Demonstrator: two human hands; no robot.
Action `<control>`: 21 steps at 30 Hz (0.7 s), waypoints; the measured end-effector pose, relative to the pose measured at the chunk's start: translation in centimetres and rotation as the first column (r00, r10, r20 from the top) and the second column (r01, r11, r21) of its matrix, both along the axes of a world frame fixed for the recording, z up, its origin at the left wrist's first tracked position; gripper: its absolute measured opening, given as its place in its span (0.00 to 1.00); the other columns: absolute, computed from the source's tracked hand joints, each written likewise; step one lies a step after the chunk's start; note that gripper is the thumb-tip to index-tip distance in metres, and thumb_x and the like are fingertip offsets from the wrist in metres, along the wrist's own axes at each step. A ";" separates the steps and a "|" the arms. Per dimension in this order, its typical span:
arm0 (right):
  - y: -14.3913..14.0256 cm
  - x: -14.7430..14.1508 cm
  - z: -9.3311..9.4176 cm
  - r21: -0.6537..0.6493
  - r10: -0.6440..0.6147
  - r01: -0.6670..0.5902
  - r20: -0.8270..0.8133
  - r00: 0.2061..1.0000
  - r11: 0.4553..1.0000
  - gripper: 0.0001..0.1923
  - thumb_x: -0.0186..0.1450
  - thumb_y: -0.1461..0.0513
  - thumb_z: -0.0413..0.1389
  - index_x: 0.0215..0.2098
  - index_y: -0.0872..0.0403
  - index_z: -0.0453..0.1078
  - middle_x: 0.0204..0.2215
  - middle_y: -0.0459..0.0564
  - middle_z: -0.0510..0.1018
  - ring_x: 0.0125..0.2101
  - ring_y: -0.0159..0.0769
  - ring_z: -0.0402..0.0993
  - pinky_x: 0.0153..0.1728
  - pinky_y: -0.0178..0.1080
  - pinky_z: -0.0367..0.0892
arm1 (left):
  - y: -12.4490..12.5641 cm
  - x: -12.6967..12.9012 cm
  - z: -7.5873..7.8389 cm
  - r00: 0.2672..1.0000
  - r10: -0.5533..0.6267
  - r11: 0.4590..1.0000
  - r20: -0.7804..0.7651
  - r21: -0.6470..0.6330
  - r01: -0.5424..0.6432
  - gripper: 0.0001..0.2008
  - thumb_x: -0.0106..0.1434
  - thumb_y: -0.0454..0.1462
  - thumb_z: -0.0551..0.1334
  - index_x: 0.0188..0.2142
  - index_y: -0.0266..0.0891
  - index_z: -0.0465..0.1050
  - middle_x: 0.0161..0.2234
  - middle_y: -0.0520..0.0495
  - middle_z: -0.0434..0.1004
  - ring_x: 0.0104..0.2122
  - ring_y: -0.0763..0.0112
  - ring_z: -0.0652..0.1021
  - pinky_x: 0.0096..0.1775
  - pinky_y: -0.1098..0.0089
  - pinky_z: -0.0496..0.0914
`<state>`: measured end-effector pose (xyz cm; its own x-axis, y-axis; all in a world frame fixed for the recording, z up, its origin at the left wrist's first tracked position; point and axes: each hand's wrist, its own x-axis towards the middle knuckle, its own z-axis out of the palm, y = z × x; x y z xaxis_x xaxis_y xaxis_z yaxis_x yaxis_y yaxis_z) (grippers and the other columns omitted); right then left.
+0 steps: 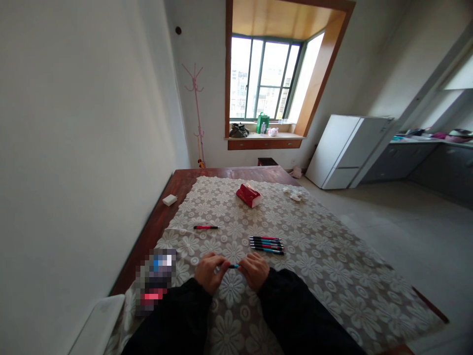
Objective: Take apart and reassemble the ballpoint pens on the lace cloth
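Observation:
Between my two hands, low over the flowered tablecloth (231, 315), is a blue and black pen (234, 266), held level. My left hand (211, 272) pinches one end of it and my right hand (254, 270) pinches the other, so only its middle shows. Just beyond my right hand lies a row of several pens (266, 245), red-black and blue-black, side by side. A single red and black pen (207, 227) rests apart, ahead of my left hand.
A red tissue pack (248, 195) and crumpled white tissue (294, 195) lie farther back. At the left are a white box-shaped adapter (170, 199), a blurred-out item (155, 281) and a white object (98, 325). A wall borders the table's left side.

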<state>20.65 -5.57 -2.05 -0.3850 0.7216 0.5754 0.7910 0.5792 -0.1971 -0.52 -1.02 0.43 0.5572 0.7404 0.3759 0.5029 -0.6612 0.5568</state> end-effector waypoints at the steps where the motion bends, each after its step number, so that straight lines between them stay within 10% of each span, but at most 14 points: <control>1: 0.0 0.0 0.0 0.010 -0.018 0.018 0.014 1.000 1.000 0.17 0.74 0.59 0.42 0.30 0.55 0.65 0.24 0.49 0.71 0.28 0.36 0.62 0.33 0.41 0.50 | 0.1 0.0 0.0 1.000 0.012 1.000 -0.016 -0.013 -0.012 0.16 0.68 0.43 0.55 0.30 0.43 0.78 0.26 0.48 0.79 0.32 0.65 0.76 0.37 0.65 0.70; 21: 0.1 0.8 -0.7 -0.124 -0.069 0.071 0.020 0.997 0.990 0.23 0.75 0.56 0.38 0.28 0.54 0.65 0.20 0.46 0.72 0.22 0.32 0.64 0.30 0.37 0.53 | 0.4 0.0 -0.9 0.994 -0.021 0.999 0.107 0.048 0.015 0.12 0.68 0.43 0.58 0.35 0.42 0.78 0.31 0.47 0.81 0.34 0.65 0.75 0.39 0.65 0.71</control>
<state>21.47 -5.46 -2.73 -0.3391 0.8130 0.4733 0.8324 0.4937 -0.2517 -0.48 -0.59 -0.51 0.5247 0.7107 0.4686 0.4294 -0.6963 0.5751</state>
